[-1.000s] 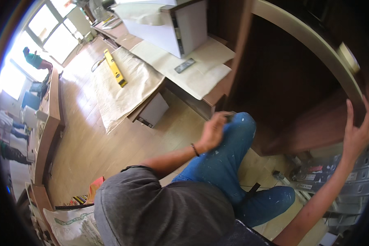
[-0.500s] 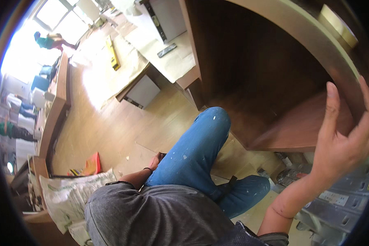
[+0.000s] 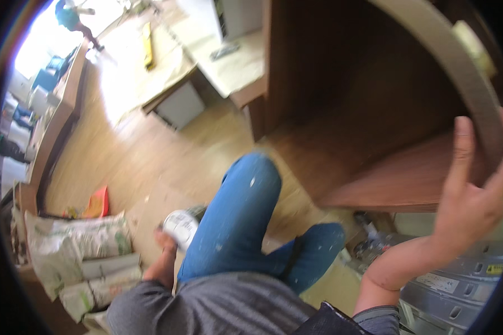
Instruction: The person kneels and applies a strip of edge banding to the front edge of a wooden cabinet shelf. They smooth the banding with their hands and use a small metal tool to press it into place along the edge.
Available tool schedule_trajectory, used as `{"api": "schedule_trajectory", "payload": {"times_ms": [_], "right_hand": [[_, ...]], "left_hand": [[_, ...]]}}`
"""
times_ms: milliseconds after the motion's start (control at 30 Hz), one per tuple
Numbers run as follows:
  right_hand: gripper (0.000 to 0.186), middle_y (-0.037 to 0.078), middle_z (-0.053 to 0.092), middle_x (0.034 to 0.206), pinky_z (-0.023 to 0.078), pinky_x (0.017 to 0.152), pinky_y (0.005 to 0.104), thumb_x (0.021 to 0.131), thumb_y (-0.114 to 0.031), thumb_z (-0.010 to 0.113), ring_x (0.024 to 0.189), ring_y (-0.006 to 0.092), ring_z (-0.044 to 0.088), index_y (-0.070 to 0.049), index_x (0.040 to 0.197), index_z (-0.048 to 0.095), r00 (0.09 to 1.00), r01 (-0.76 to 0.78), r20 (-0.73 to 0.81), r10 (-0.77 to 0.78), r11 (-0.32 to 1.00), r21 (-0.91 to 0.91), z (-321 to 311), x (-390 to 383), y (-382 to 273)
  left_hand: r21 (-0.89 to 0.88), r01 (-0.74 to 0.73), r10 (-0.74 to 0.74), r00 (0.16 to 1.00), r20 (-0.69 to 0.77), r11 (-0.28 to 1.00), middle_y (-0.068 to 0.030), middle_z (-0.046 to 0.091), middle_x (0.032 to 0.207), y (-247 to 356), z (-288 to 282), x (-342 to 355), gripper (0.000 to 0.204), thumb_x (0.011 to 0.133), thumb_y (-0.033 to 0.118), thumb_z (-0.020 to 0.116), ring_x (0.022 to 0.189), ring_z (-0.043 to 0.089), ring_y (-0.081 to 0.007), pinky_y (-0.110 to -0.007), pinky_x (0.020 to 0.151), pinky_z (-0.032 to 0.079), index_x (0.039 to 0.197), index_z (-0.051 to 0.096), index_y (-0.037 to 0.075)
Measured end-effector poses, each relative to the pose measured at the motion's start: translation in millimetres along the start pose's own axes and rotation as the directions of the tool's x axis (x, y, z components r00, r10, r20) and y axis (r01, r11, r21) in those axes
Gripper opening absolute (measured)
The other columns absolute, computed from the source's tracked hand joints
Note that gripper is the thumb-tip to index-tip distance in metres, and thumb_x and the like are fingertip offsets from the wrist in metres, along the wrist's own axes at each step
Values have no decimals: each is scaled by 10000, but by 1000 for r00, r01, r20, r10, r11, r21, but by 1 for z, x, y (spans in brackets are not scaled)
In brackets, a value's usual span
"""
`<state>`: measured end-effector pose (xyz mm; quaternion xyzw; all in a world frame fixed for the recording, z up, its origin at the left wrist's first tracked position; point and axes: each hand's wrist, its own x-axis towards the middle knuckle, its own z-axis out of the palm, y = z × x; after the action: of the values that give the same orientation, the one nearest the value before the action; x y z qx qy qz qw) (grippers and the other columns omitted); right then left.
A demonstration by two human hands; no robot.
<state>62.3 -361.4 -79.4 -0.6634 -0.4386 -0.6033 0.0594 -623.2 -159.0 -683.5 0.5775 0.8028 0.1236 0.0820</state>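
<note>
My right hand [image 3: 474, 192] grips the edge strip of a brown wooden cabinet [image 3: 374, 201], the thumb on its inner face and the fingers behind the panel. Low by my left knee, my left hand [image 3: 165, 239] is closed at the side of a can with a white round end [image 3: 181, 228]. Motion blurs the fingers there, and my blue trouser leg hides part of the can. The cabinet's open hollow faces me, dark inside.
Grey ribbed metal equipment [image 3: 464, 279] stands beneath my right arm. Stacked sacks [image 3: 103, 240] and an orange-red dustpan-like piece [image 3: 97, 202] lie at left. A yellow spirit level [image 3: 147, 46] rests on a covered low surface. Several people are farther off, one bending [image 3: 70, 19].
My left hand has moved out leftward from beside my knee, and the white-ended can has come into sight with it. My right hand keeps its grip on the cabinet edge. The whole view has shifted.
</note>
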Motion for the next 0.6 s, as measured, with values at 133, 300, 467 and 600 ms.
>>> {"api": "schedule_trajectory", "payload": {"times_ms": [133,300,467,600], "right_hand": [[520,82,682,1192,511,982,462,952,-433,864,1116,317,648,-103,1332,732,973,-227,42,227,974,-17,-21,5,-25],[569,98,656,1230,512,977,474,969,-484,818,1127,330,626,-115,1384,697,963,-265,63,262,964,28,-25,9,-29],[559,121,639,1257,499,1001,495,996,-489,773,1157,351,606,-98,1379,660,952,-304,56,301,951,57,-23,10,-30],[536,120,636,1248,499,986,496,996,-475,776,1146,355,601,-91,1350,657,955,-295,48,292,954,59,-15,9,-31]], "left_hand": [[-187,475,-497,863,-92,860,-340,731,1221,56,-3,-8,330,1139,247,395,1071,716,-551,-637,954,551,1336,545,29],[-431,471,-569,812,-127,770,-350,748,1185,44,-4,1,367,1170,317,342,1098,703,-589,-680,914,525,1344,516,45],[-394,313,-402,901,-165,864,-336,757,1158,90,-4,22,350,1155,276,377,1056,716,-573,-673,886,527,1388,533,67],[-392,-328,287,944,-160,859,-319,752,1192,130,-19,61,411,1133,244,440,1102,715,-532,-633,893,543,1459,550,20]]}}
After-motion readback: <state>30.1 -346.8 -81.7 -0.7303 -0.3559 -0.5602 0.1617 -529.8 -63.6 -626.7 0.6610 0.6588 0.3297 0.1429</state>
